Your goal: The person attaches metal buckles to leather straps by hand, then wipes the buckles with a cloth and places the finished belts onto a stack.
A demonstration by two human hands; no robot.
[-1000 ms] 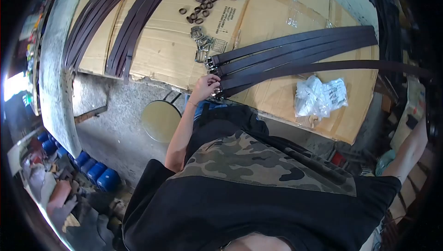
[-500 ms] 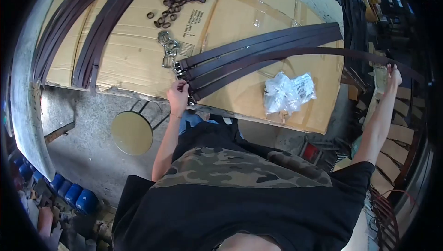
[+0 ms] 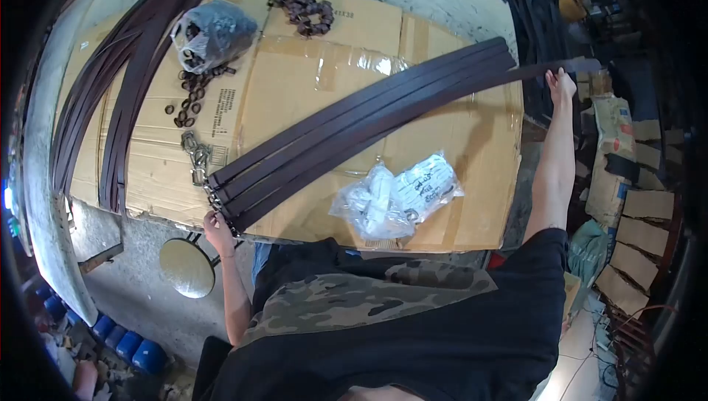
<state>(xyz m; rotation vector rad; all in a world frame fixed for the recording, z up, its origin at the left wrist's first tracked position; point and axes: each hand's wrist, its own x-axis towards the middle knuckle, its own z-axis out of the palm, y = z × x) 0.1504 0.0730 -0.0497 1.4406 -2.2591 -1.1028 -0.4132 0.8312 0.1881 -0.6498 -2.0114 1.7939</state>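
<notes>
Several dark brown belts (image 3: 346, 117) lie side by side, slanting across the cardboard-covered table (image 3: 479, 209). Metal buckles (image 3: 216, 200) sit at their near left ends. My left hand (image 3: 219, 234) is closed at these ends by the table edge, its fingers pinching the buckle end of a belt; exactly which one is partly hidden. Out beyond the table's right edge, my right hand (image 3: 562, 86) grips the long free end of one belt (image 3: 527, 73). That strap is stretched along the others, and its tip pokes past my fingers.
Loose buckles (image 3: 196, 157) and dark belt loops (image 3: 193, 98) lie left of the belts, below a plastic bag (image 3: 214, 32). More loops (image 3: 306, 11) are farther back. Clear plastic packets (image 3: 398, 194) rest near the front edge. More straps (image 3: 136, 98) hang at left; a stool (image 3: 187, 268) stands below.
My right hand has drawn inward with the strap, which now lies closer along the other belts. My left hand stays at the buckle ends. The head view has shifted and turned.
</notes>
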